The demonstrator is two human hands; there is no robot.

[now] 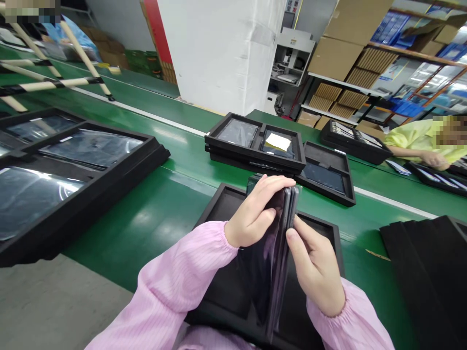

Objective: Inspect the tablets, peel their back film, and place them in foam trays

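Note:
Between my two hands stands a small stack of thin, dark tablet-like panels [278, 272], held on edge with their rims toward me. My left hand [257, 209] lies over the top and left face, thumb pressed on the glossy surface and fingers bent over the upper edge. On the other side, my right hand [315, 260] grips the right face and edge with thumb and fingers. Below the stack is a black foam tray [222, 291] with recessed compartments, partly hidden by my arms and the panels. How many panels are in the stack is hard to tell.
Black trays with film-covered panels [91, 146] lie at left. Farther ahead sit stacked trays [233, 153], one bearing a yellowish paper [278, 141], beside another tray [324, 177]. Stacked black trays [426, 272] stand at right. A co-worker in yellow [419, 138] works at far right.

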